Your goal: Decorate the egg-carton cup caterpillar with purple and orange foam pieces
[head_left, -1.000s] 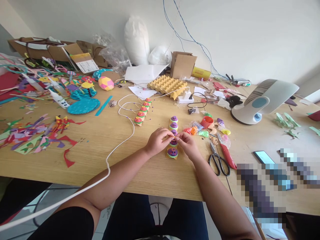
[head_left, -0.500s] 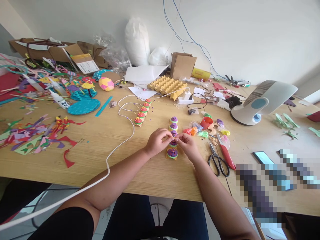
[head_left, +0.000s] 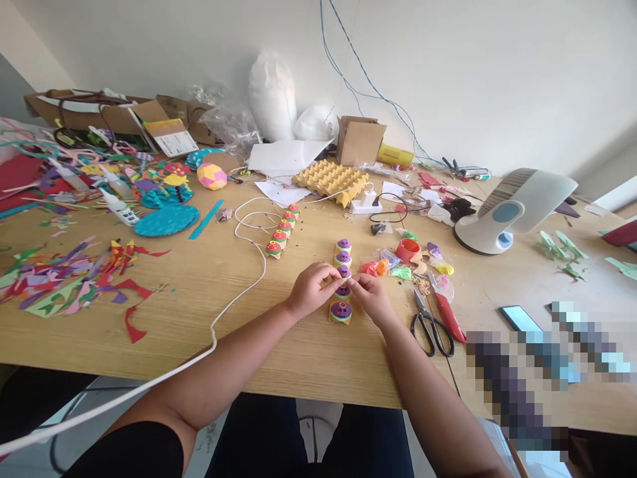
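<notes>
Purple-topped row (head_left: pixel 344 271): five yellow cups, pale-green rims, upright on wooden table (head_left: pixel 279 358), nearest orange-ringed on top.

legible text: nada, tbh | far left: white label (head_left: pixel 175 142) on cardboard box (head_left: pixel 148 111), print too tiny | far: yellow roll (head_left: pixel 395 157), lettering's just blur

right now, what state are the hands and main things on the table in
left hand, pinched; anything held too small to tell
right hand, likewise
purple-topped row, upright
red-topped row, upright
scissors, lying flat
phone, lying face up
power strip, plugs inserted
fan, standing; running or not, cannot tell
</notes>
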Demonstrator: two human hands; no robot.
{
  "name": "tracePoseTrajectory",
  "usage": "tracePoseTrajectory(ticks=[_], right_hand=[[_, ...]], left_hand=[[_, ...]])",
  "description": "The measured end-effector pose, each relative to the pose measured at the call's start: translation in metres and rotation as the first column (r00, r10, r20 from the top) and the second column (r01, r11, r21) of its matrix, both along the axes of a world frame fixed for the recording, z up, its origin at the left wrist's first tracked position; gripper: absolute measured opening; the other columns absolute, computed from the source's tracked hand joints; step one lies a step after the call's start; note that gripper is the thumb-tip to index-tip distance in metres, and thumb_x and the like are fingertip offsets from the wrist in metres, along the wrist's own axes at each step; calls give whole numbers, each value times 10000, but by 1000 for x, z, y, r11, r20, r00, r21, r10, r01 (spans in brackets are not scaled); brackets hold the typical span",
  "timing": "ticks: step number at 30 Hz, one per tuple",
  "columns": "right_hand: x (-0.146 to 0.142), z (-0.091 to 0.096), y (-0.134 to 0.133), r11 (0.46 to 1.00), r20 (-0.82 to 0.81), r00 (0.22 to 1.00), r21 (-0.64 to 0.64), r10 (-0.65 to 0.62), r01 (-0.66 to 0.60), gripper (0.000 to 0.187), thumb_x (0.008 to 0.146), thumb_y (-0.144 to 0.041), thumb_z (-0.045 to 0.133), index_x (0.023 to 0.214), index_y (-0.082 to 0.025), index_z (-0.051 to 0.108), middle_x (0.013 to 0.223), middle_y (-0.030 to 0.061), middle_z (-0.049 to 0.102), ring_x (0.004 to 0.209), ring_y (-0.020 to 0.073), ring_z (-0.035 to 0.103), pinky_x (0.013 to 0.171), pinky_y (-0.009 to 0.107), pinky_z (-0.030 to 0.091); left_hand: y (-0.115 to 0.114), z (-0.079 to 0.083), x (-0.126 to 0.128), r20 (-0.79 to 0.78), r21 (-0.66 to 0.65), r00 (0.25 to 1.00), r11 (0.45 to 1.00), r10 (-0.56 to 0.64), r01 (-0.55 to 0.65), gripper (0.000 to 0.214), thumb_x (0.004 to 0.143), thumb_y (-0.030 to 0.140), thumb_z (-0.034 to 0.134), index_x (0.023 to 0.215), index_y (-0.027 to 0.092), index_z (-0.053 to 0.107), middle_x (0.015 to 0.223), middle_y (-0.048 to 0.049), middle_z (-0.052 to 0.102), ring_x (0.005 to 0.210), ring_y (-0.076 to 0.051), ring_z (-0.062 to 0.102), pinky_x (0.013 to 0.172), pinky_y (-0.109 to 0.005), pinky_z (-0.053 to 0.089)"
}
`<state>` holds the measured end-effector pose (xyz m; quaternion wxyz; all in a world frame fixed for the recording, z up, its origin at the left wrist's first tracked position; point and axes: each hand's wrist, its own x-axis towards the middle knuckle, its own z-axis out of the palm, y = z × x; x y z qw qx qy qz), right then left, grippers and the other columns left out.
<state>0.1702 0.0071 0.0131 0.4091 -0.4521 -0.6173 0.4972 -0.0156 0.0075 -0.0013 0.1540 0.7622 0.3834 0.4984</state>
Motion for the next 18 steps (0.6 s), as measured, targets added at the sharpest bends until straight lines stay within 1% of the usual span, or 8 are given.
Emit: tracePoseTrajectory(ticks=[2,6,8,9,11,14,16,18], right_hand=[[1,0,0,1000,28,1000,5,-10,10,440,794,-620,672,726,-185,648,668,6,591,633,143,505,613,281,412],[1,-1,1,1000,-56,998,-12,22,-22,403,759,-600,722,798,-205,651,738,12,627,682,157,544,655,289,438],[2,-1,1,1000,-58,998,-9,22,-22,397,771,-596,714,796,-206,647,739,12,622,681,157,541,653,289,434],[2,-2,1,1000,-46,999,-5,18,-18,395,781,-593,706,786,-203,645,733,12,617,677,155,535,650,288,429],[2,-1,1,1000,-34,999,-1,15,-15,395,798,-589,691,779,-197,643,735,15,619,678,154,534,653,288,429],[3,1,1,1000,-52,998,0,18,-18,389,809,-585,680,783,-198,642,743,16,631,691,158,545,672,288,446],[3,2,0,1000,-52,999,1,15,-15,389,815,-586,675,776,-200,642,738,15,630,689,157,545,671,286,452],[3,2,0,1000,-40,999,1,12,-12,395,815,-592,672,774,-201,646,740,15,633,688,156,547,667,283,453]], left_hand=[[0,0,0,9,-7,1000,1000,-8,8,157,927,322,630,841,193,643,806,-24,672,750,-141,568,725,-288,470],[0,-1,-1,-28,-23,1000,1000,4,-5,214,928,349,627,783,194,646,744,-20,658,733,-149,577,710,-296,468],[1,-2,-1,-36,-18,999,1000,14,-15,229,926,355,630,763,195,649,734,-21,660,739,-153,588,718,-301,472],[1,-2,-2,-28,-21,999,1000,18,-19,210,919,357,641,784,197,661,758,-25,674,756,-156,599,727,-302,479],[1,-3,-2,3,-53,1000,999,2,-2,157,889,358,684,924,206,699,843,-35,709,803,-161,627,746,-298,499],[1,-7,-1,24,-124,998,990,-60,62,356,849,338,738,1181,222,681,877,-32,728,780,-151,646,741,-287,526],[1,-10,0,8,-118,997,990,-79,80,341,854,323,734,1178,225,698,838,-28,724,731,-141,640,726,-286,532],[2,-11,0,1,-73,998,995,-69,69,235,871,318,715,1084,224,740,832,-37,729,725,-142,636,718,-291,531]])
